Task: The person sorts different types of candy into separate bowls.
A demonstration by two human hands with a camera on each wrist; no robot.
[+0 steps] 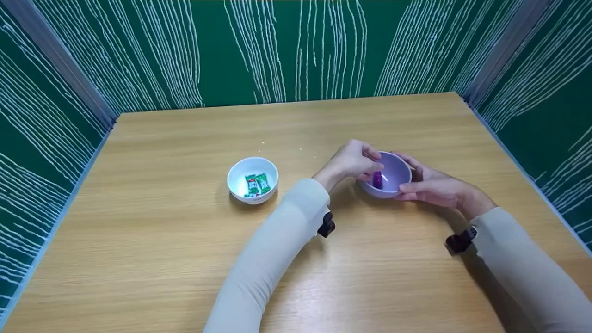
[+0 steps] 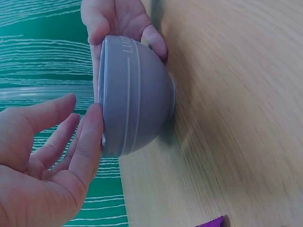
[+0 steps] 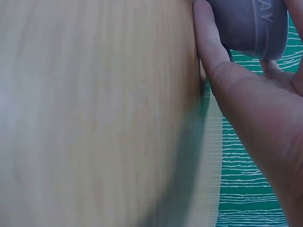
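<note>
My right hand (image 1: 437,187) holds a purple bowl (image 1: 398,173) from its right side, thumb near the front and fingers round the back. In the left wrist view this bowl (image 2: 137,97) looks grey-purple, with raised lettering and lines below its rim. My left hand (image 1: 355,159) reaches over the bowl's left rim with loosely bent fingers. Its thumb and fingers are apart in the left wrist view, fingertips (image 2: 94,113) right at the rim. A purple-wrapped candy (image 1: 378,180) shows inside the bowl, just under those fingers.
Left of the arms stands a white bowl (image 1: 240,169) with several green-wrapped candies (image 1: 252,183). A purple wrapper edge (image 2: 213,222) shows low in the left wrist view. White specks (image 1: 300,149) dot the wooden table (image 1: 152,240). Green, white-lined walls (image 1: 212,55) enclose its back and sides.
</note>
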